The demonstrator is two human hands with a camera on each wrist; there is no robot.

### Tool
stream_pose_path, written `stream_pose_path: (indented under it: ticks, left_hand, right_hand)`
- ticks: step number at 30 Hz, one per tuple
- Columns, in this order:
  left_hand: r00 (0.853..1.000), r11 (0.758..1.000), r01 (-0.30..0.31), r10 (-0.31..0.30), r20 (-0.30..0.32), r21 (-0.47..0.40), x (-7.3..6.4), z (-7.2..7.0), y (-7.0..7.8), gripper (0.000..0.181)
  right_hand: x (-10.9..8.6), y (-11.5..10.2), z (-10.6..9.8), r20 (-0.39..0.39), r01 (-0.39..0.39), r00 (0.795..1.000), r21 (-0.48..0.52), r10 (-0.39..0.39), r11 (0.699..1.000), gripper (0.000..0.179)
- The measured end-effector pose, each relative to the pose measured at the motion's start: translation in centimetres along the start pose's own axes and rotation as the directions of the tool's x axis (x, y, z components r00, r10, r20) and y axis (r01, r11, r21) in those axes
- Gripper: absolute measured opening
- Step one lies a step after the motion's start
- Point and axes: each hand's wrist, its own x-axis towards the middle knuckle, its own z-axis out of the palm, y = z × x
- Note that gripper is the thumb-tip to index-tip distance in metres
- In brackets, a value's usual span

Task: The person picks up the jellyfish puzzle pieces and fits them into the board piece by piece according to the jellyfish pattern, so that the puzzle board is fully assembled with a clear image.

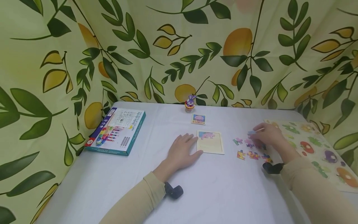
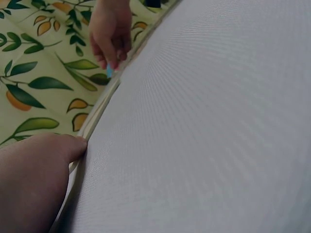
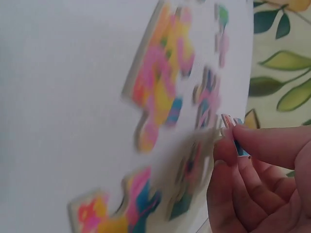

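I pinch a bluish puzzle piece (image 1: 251, 133) in my right hand (image 1: 268, 137), well right of the puzzle board (image 1: 209, 146); my left hand (image 1: 181, 152), fingers relaxed, is nearer, touching the board's left side.

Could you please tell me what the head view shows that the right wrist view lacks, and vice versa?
Only the head view shows the left hand at the puzzle tray, the teal toy box, the rabbit figurine and the square picture card.

Only the right wrist view shows the palm side of the right hand and the pale edges of the loose pieces.

Both show that hand holding a puzzle piece, the loose pieces, the tablecloth and the patterned cloth.
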Motion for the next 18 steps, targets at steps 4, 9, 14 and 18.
stream_pose_path:
  ticks: [4, 9, 14, 18]
  left_hand:
    - [1.000, 1.000, -0.003, 0.003, -0.002, 0.001, 0.0, -0.1, 0.0, 0.066]
    - [1.000, 1.000, -0.004, 0.004, -0.001, 0.002, 0.1, 0.0, 0.0, 0.066]
    - [1.000, 1.000, -0.006, 0.006, -0.001, 0.006, 0.2, 0.1, -0.1, 0.066]
    - [1.000, 1.000, -0.008, 0.008, -0.003, 0.007, 0.2, 0.1, -0.1, 0.066]
  right_hand:
    - [-0.3, -1.4, 0.2, 0.007, 0.034, 0.999, 0.021, -0.035, 0.999, 0.054]
    - [-0.5, -2.3, 0.5, 0.017, 0.075, 0.997, 0.038, -0.076, 0.996, 0.051]
    - [-0.6, -3.1, 1.0, 0.014, 0.097, 0.995, 0.087, -0.098, 0.991, 0.052]
    - [-0.8, -3.7, 1.3, 0.021, 0.101, 0.994, 0.123, -0.104, 0.987, 0.052]
